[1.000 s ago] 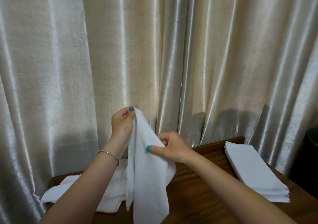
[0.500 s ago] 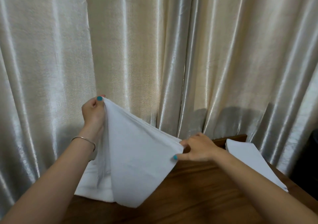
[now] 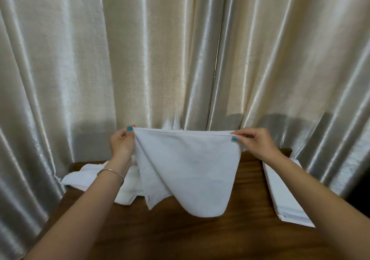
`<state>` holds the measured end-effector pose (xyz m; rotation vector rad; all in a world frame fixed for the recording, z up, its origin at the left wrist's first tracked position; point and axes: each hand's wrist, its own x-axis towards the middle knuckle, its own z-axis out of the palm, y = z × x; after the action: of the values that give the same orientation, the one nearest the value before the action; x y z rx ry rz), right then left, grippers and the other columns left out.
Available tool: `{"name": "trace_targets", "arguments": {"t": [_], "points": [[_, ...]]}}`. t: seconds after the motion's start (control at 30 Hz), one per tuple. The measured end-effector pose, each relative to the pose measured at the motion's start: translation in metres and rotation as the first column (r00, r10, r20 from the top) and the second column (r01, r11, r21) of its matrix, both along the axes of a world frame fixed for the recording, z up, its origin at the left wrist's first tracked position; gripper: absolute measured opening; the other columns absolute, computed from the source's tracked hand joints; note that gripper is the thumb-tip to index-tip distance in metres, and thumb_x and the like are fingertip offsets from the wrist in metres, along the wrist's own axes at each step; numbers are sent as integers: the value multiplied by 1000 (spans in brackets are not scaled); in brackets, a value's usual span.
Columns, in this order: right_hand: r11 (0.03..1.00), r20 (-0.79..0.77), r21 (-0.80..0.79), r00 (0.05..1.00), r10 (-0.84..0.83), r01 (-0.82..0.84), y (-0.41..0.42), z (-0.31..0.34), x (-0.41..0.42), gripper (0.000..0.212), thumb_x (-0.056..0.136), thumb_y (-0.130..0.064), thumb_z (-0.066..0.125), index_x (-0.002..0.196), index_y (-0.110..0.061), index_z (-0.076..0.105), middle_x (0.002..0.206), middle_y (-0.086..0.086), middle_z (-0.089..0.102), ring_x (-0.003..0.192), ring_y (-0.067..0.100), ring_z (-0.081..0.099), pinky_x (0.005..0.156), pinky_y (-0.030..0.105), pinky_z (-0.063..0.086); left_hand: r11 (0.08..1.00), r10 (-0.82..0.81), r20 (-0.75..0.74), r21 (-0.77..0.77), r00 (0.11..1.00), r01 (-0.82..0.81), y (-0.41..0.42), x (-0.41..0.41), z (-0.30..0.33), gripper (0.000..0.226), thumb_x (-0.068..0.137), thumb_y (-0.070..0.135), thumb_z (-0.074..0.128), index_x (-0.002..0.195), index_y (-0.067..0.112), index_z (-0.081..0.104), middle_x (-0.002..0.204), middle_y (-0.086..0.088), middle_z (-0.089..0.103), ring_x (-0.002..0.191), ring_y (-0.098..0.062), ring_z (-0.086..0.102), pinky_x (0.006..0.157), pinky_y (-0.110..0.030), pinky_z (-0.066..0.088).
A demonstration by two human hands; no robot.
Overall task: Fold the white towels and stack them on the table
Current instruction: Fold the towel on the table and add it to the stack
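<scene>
Both hands pinch the top edge of a white towel, stretched level above the table.

The left hand (image 3: 122, 143) nips one upper corner between thumb and fingertips, and the right hand (image 3: 254, 141) pinches the other corner the same way. Between them the towel (image 3: 188, 167) runs with its long axis left to right, its top edge taut and level, its body sagging in a rounded lobe whose lowest point hangs toward the wooden table (image 3: 180, 235). Behind the left wrist lies a heap of loose towels (image 3: 84, 174) on the table's far left; a stack of folded towels (image 3: 284, 199) sits along the right edge. A pale satin curtain (image 3: 160, 59) hangs behind.
</scene>
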<state>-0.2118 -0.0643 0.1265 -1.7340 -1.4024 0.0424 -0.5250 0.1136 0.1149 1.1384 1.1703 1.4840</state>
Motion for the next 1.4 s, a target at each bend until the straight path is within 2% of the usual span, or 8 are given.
{"name": "trace_targets", "arguments": {"t": [0.1,0.27,0.47,0.73,0.9,1.13,1.33,1.4], "points": [[997,-33,82,999,7,-5,-11,-3,10,19,81,-5,73,98,-14,75,92,-5,71,79,-14,63,78,3,46,1000,1,-8,20,1000,-1,-17,6,-2,15,90,17,61,96,8,71,60,10,58,59,-3,44,58,-17,40],[976,-98,218,995,6,16,-29,-3,23,22,79,-3,75,91,-22,73,74,-33,67,78,-12,64,75,4,46,994,-71,-77,74,995,76,-50,12,7,21,91,17,57,73,22,64,63,7,57,59,-3,49,64,-19,44],[962,-178,269,984,9,40,-37,10,39,26,79,-10,77,94,-30,71,81,-33,68,80,-8,64,71,6,48,994,-63,-75,86,995,69,-44,28,6,14,89,17,62,77,15,68,70,6,60,66,-4,52,67,-19,44],[958,52,-250,989,-135,144,31,-49,102,38,85,-14,71,121,-15,62,111,1,54,76,17,54,74,16,39,934,-243,-212,-313,947,170,19,68,-80,32,84,11,67,57,5,53,53,-10,47,53,-20,39,53,-26,33],[721,276,-602,936,-217,345,93,-140,132,12,87,-38,64,87,-26,60,97,0,62,96,25,63,78,30,46,872,-313,-431,-483,846,76,63,111,-174,44,91,20,60,50,5,54,36,-4,53,63,-31,56,68,-32,40],[665,55,-640,886,-460,385,175,-240,149,8,88,-19,62,81,-16,59,83,6,66,69,22,68,67,38,60,860,-332,-469,-507,819,59,120,160,-248,28,94,15,54,81,-8,65,43,-1,59,46,-18,59,50,-24,47],[675,-201,-624,754,-626,394,216,-287,144,17,88,2,43,74,-6,47,71,9,43,56,17,42,55,29,38,877,-247,-586,-474,772,-79,138,174,-286,36,82,19,71,105,-8,62,102,-25,66,99,-40,60,83,-39,45],[685,-130,-627,817,-561,370,220,-293,138,5,87,-5,53,88,-9,50,86,11,51,66,18,46,63,26,39,891,-226,-566,-449,793,-66,138,178,-295,36,85,15,67,112,-6,56,110,-23,62,105,-39,57,84,-37,42]]}}
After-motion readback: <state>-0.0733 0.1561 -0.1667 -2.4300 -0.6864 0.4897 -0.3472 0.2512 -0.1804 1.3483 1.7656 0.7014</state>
